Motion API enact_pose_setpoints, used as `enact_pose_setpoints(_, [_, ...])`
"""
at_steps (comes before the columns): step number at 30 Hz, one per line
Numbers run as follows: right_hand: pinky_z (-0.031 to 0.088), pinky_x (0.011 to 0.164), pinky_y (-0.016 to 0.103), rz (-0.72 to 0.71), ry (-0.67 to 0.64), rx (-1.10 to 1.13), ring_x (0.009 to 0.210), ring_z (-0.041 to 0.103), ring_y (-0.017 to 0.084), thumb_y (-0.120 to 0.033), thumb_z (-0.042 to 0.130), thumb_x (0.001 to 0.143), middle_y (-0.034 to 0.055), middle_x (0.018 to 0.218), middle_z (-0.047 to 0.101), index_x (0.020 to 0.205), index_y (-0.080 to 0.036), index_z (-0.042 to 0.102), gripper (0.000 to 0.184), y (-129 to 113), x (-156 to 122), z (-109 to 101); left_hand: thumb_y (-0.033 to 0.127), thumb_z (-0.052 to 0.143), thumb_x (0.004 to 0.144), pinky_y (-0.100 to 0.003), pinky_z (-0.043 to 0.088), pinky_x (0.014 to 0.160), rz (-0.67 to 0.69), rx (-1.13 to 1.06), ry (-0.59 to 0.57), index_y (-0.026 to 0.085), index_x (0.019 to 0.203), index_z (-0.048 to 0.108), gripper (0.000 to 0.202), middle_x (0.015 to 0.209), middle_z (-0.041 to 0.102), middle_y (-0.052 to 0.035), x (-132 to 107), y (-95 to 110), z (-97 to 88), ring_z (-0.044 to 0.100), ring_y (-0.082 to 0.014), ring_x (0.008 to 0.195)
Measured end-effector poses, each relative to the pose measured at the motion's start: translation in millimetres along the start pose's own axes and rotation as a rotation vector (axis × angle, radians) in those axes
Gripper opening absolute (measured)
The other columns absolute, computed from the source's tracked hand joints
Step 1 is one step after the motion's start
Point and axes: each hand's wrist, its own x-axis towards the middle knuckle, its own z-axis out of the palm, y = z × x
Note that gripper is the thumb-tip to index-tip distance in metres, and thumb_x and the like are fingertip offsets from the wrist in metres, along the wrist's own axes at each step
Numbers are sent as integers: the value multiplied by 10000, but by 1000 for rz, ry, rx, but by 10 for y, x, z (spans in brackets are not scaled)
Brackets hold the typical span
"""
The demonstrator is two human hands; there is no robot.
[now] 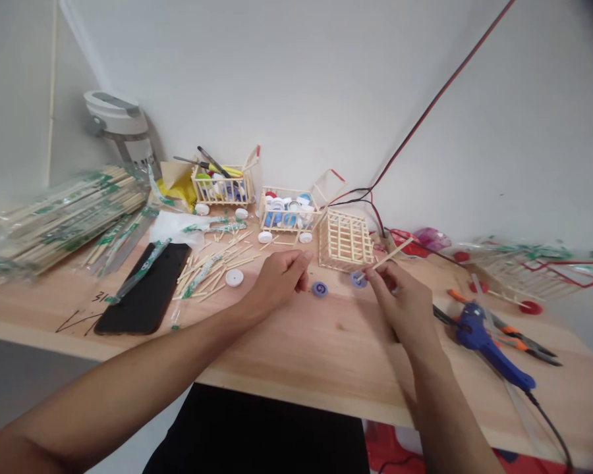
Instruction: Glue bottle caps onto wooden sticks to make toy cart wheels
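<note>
My right hand (pixel 402 296) pinches a thin wooden stick (pixel 394 253). The stick slants up to the right, and its lower end is at a blue bottle cap (pixel 358 280) on the table. To the left, my left hand (pixel 285 273) has its fingers curled together; anything inside them is hidden. Just right of those fingers lies another blue bottle cap (pixel 320 289) with a swirl mark. Behind both hands stands a lattice box of wooden sticks (pixel 346 238). A white cap (pixel 234 278) lies left of my left hand, beside loose cut sticks (pixel 212 266).
Two stick carts with cap wheels (pixel 222 191) (pixel 287 217) hold caps; one also holds pens. A phone (pixel 143 289) and bagged chopsticks (pixel 69 217) lie left. On the right are a blue glue gun (pixel 489 342), pliers (pixel 534 345) and a red-wheeled stick frame (pixel 530 307). Wires run up the wall.
</note>
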Motion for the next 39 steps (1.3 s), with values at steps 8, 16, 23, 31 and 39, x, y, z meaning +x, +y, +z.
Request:
enact_pose_setpoints(8, [406, 662, 294, 73, -49, -56, 702, 608, 184, -354, 506, 881, 45, 777, 695, 848, -190, 693, 251, 150, -61, 127, 435, 404, 961, -235, 379, 612, 42, 88, 13, 150, 591, 533, 485, 579, 547, 15, -21, 31, 2, 494, -91, 557])
enact_pose_setpoints(16, [409, 672, 298, 44, -53, -75, 714, 621, 187, -324, 514, 872, 47, 812, 712, 857, -197, 690, 218, 230, -51, 182, 406, 392, 970, -242, 378, 633, 70, 164, -1, 150, 603, 542, 472, 591, 548, 18, -25, 51, 5, 508, -99, 578])
enact_pose_setpoints(23, [398, 658, 302, 81, -45, -93, 682, 594, 185, -350, 511, 866, 45, 785, 695, 871, -195, 690, 237, 255, -73, 157, 355, 424, 957, -245, 364, 645, 48, 237, -9, 156, 638, 545, 395, 609, 544, 27, -6, 54, 26, 509, -103, 604])
enact_pose_setpoints(31, [399, 666, 303, 127, -46, -73, 690, 592, 182, -344, 511, 860, 40, 775, 687, 885, -193, 698, 241, 255, -82, 143, 301, 444, 935, -248, 367, 643, 19, 302, -9, 164, 678, 546, 309, 636, 564, 29, 2, 41, 57, 513, -105, 618])
enact_pose_setpoints(39, [395, 655, 299, 151, -10, -93, 680, 600, 185, -381, 506, 871, 41, 737, 673, 867, -186, 692, 270, 271, -71, 145, 218, 532, 868, -237, 383, 641, 112, 371, -38, 184, 827, 619, 102, 707, 630, 28, -6, -29, 94, 550, -107, 655])
